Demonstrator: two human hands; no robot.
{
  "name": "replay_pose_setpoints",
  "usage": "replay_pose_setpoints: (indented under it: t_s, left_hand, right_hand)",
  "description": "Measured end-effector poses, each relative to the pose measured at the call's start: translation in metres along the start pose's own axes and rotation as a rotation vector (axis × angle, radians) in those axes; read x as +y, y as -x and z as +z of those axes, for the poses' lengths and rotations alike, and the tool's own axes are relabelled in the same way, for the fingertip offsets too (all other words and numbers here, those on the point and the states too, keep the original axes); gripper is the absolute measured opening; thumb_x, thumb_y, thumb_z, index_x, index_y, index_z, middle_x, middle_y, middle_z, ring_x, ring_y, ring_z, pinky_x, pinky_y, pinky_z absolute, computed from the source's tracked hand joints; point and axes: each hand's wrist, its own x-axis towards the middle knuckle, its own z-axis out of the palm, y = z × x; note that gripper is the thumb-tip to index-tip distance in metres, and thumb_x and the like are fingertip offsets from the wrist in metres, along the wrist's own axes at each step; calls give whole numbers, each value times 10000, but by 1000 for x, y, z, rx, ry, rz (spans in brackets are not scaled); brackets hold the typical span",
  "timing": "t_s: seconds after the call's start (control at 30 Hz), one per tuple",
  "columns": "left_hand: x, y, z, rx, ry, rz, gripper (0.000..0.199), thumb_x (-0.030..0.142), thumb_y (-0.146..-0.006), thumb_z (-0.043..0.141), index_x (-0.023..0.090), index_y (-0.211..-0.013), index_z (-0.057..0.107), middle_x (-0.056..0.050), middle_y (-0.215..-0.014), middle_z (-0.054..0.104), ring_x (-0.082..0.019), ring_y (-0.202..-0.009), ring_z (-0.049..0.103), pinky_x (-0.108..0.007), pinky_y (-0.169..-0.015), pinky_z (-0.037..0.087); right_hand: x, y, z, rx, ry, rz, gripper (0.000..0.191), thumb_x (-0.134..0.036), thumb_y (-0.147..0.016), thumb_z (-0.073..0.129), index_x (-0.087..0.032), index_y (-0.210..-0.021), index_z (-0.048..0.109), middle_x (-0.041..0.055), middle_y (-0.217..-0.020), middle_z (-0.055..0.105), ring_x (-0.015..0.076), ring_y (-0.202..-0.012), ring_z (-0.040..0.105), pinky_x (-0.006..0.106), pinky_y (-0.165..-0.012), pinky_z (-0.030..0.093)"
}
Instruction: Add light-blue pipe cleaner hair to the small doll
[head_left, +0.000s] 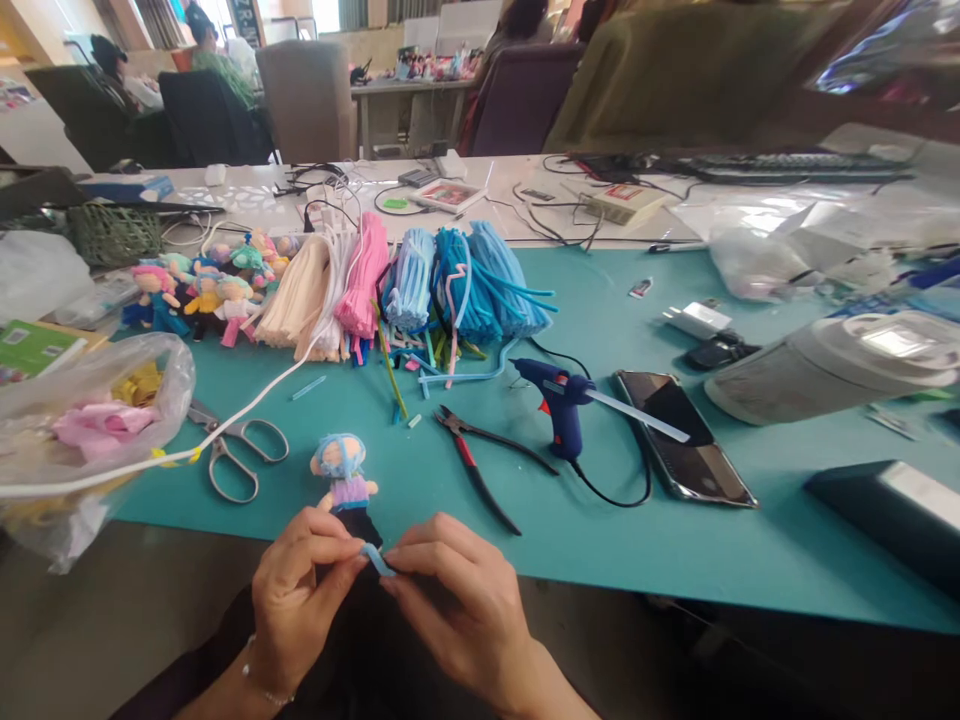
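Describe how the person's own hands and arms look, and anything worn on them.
Both hands are bare, with no gloves and no rings that show. The left hand has a thin beaded bracelet of small pale beads at the wrist. The right hand shows nothing worn at its wrist. No sleeves cover the forearms in view; dark clothing lies below them.

I see a teal mat (pixel 675 560) under everything. The little doll (pixel 346 480) has pale blue hair, a lilac top and a black skirt; the strip (pixel 377 560) pinched beside it is light blue. The glue gun (pixel 561 405) is dark blue, the pliers (pixel 480 465) black with red, the scissors (pixel 236 450) silvery grey. Pipe cleaner bundles (pixel 420 285) run cream, pink, then blues.
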Motion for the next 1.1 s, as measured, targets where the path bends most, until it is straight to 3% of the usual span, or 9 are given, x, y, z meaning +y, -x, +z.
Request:
replay_pose_setpoints:
  t_s: [0.2, 0.63, 0.73, 0.8, 0.9, 0.97, 1.1]
  left_hand:
    - [1, 1, 2, 31, 30, -24, 124, 102, -847, 710, 216, -798, 704, 26, -719, 657, -104, -634, 652, -165, -582, 543]
    - [-2, 1, 5, 6, 413, -350, 188, 263, -821, 784, 198, -661, 709, -6, -667, 649, -128, -615, 623, -195, -529, 524]
    - [-10, 0, 1, -15, 419, -383, 135, 323, -830, 776, 211, -906, 762, -41, -828, 695, -130, -650, 615, -228, -581, 552]
    - [-20, -4, -5, -8, 364, -381, 358, 340, -838, 763, 225, -1171, 704, -80, -991, 711, -153, -739, 639, -270, -664, 583]
    - [-38, -14, -14, 31, 110, -326, 331, 252, -857, 723, 230, -1185, 680, -117, -1196, 678, -218, -1003, 666, -290, -746, 583]
    - [-48, -21, -17, -18, -18, -290, 365, 234, -880, 673, 247, -1243, 644, -120, -1317, 635, -252, -1172, 625, -346, -861, 584]
    - [-60, -28, -14, -136, -128, -283, 473, 238, -862, 637, 222, -1330, 570, -143, -1388, 605, -290, -1256, 596, -438, -974, 557]
  right_hand:
    - [2, 4, 4, 18, 29, 1, 64, -146, -956, 614, -195, -951, 655, 34, -752, 690, 137, -643, 643, 230, -564, 525]
    - [4, 1, 4, -49, -71, 67, 122, -139, -949, 595, -193, -863, 662, 23, -711, 682, 137, -619, 641, 230, -557, 516]
    - [5, -1, -1, -19, -37, 98, 127, -145, -938, 613, -202, -844, 676, 18, -694, 685, 135, -593, 642, 227, -537, 516]
    - [6, -4, -7, 16, -3, 120, 132, -140, -924, 626, -206, -824, 680, 18, -689, 688, 138, -584, 649, 227, -531, 522]
    - [8, -9, -13, 75, 48, 133, 150, -125, -897, 643, -212, -778, 668, 17, -683, 684, 143, -580, 656, 230, -529, 531]
    - [9, -11, -16, 99, 82, 136, 160, -126, -887, 649, -217, -756, 659, 17, -684, 683, 148, -576, 657, 235, -529, 537]
    - [9, -11, -17, 114, 146, 128, 167, -143, -894, 643, -227, -749, 647, 23, -704, 692, 154, -578, 659, 248, -537, 557]
